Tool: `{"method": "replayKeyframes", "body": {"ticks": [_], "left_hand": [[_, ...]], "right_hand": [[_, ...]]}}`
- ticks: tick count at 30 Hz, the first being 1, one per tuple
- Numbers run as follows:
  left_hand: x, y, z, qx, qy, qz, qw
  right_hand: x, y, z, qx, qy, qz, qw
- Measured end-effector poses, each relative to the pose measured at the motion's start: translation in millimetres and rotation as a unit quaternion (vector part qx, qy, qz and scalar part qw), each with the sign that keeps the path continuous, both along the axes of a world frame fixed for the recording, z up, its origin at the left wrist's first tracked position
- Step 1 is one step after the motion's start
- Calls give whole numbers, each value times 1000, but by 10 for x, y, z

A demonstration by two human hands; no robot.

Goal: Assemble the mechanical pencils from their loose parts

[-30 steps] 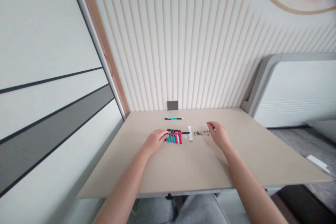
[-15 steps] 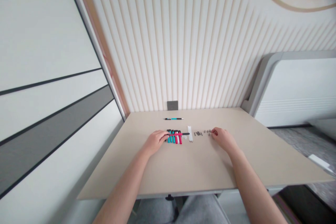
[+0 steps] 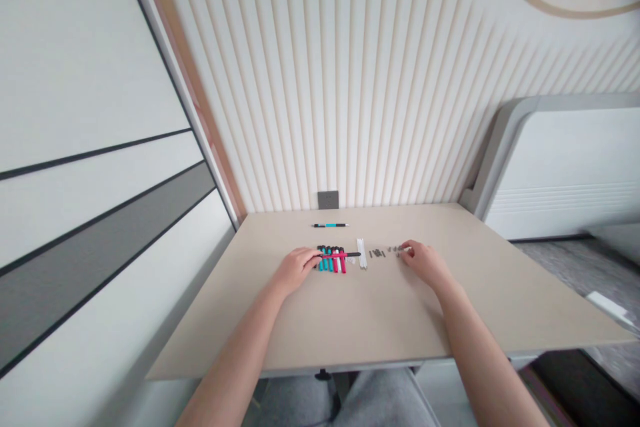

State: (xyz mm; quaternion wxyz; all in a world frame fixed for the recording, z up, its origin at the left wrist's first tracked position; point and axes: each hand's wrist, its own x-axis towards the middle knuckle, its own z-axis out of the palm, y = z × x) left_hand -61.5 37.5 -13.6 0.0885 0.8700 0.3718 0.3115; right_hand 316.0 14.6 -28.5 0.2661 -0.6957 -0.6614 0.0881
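Note:
My left hand (image 3: 299, 265) is closed on the end of a red and black pen (image 3: 341, 255), which points right above a row of pen barrels (image 3: 331, 266) in teal, white and red with black ends. Beside the row lie white refill tubes (image 3: 361, 253) and some tiny clear pieces. Farther right is a small cluster of dark parts (image 3: 377, 253). My right hand (image 3: 421, 260) rests at several small silvery pen tips (image 3: 395, 249), thumb and forefinger bent close together at the rightmost ones. Whatever sits between those fingertips is too small to make out.
A teal and black pen (image 3: 331, 225) lies near the back of the beige table (image 3: 350, 327). Behind it stands a ribbed wall with a dark socket (image 3: 328, 200). A white cabinet is on the left, a pale bed headboard (image 3: 565, 167) on the right.
The thumb and forefinger of my right hand have shifted slightly at the silvery tips, with the forefinger more raised. My left hand keeps the red and black pen in place.

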Motion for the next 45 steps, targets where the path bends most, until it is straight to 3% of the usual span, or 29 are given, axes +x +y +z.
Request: {"method": "replayKeyframes", "body": {"ticks": [7, 14, 19, 26, 45], "left_hand": [[6, -1, -13, 2, -3, -4, 1000], [51, -34, 19, 12, 6, -23, 1000], [75, -54, 35, 23, 14, -29, 999], [103, -63, 34, 21, 32, -37, 999], [74, -81, 32, -12, 36, -45, 998]], "right_hand": [[-190, -29, 163, 67, 47, 18, 996], [-847, -166, 198, 79, 85, 194, 974], [-979, -222, 165, 40, 83, 256, 962], [-945, -212, 185, 42, 85, 255, 962], [-1001, -244, 147, 133, 18, 240, 961]]}}
